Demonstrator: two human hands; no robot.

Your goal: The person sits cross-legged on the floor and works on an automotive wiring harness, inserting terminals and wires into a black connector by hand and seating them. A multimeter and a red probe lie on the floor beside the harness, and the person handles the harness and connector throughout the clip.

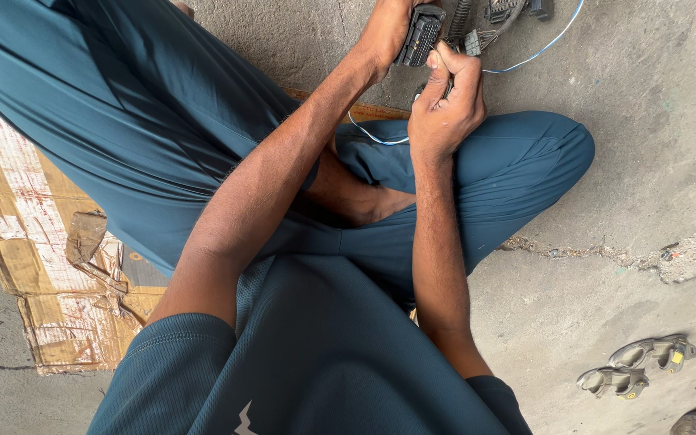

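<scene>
A person sits cross-legged on flattened cardboard point(10, 209), left hand point(384, 36) closed around a black plug block point(420, 34), right hand point(445, 101) just below it with fingers pinched shut on something hidden; the block looks light and rigid, best held by its sides.

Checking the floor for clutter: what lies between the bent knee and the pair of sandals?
In the head view, only concrete floor with a crack and gritty rubble lies between the knee and the sandals.
</scene>
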